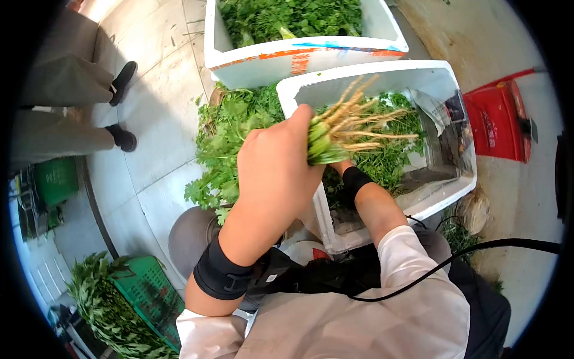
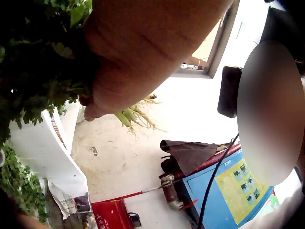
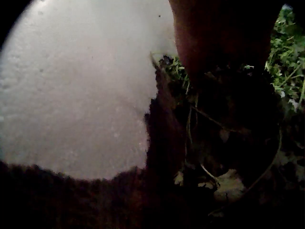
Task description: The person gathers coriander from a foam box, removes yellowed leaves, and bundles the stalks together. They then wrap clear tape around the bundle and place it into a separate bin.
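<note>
My left hand [image 1: 276,167] grips a bunch of coriander [image 1: 320,140] by its stems, above the near left corner of an open white foam box [image 1: 379,73]. Pale roots stick out to the right, and the leaves spread out on the left. In the left wrist view the leaves [image 2: 43,62] are dark beside the hand. My right hand [image 1: 342,166] reaches down inside the box, among loose greens [image 1: 388,161]. The bunch covers part of it in the head view. The right wrist view is very dark; the fingers are hidden and I cannot tell what they hold.
Behind stands another foam box [image 1: 311,69] full of greens. A red dustpan [image 1: 496,122] lies right of the near box. At the lower left is a green crate [image 1: 149,287] by leafy stalks. Another person's shoes [image 1: 124,82] are at the left. A black cable [image 1: 508,243] crosses the right side.
</note>
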`<control>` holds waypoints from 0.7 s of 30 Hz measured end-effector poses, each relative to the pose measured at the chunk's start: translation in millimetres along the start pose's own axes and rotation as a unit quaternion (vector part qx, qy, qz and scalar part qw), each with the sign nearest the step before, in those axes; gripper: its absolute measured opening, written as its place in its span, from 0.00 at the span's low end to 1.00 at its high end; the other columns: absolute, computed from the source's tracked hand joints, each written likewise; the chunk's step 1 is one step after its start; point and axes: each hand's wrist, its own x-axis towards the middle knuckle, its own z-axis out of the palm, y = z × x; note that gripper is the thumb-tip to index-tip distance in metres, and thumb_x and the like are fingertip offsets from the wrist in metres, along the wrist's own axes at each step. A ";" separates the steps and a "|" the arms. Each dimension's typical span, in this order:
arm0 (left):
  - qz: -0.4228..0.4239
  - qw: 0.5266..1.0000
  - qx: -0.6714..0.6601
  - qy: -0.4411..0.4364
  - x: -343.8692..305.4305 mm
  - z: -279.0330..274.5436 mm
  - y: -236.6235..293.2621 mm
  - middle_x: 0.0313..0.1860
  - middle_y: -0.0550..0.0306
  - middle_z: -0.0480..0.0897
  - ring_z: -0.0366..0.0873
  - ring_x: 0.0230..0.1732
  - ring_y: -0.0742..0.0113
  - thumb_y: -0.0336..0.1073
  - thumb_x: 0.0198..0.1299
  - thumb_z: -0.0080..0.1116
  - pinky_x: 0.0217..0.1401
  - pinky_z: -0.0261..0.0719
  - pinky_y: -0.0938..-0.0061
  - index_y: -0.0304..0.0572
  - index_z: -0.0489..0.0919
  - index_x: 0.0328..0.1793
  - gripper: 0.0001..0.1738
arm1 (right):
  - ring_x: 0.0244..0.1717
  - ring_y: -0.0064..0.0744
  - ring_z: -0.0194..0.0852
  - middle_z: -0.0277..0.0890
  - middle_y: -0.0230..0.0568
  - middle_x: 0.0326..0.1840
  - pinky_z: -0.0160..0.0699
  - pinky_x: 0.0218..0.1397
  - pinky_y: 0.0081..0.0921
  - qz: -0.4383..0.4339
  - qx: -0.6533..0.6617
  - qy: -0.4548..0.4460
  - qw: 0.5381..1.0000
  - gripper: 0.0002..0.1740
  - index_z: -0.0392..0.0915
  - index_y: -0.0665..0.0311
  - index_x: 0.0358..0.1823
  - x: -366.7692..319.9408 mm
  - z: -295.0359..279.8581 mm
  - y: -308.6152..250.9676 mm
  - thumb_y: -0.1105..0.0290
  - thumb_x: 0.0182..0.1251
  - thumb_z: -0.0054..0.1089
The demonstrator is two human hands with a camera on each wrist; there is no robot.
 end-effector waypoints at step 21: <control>0.054 0.995 0.004 0.079 -7.2 3.4 -0.2 0.31 0.40 0.85 0.85 0.37 0.36 0.36 0.51 0.75 0.38 0.82 0.50 0.39 0.76 0.48 0.22 | 0.31 0.17 0.63 0.67 0.23 0.28 0.68 0.36 0.22 0.127 0.282 -0.293 0.905 0.12 0.77 0.62 0.47 91.9 -300.3 -68.8 0.72 0.67 0.71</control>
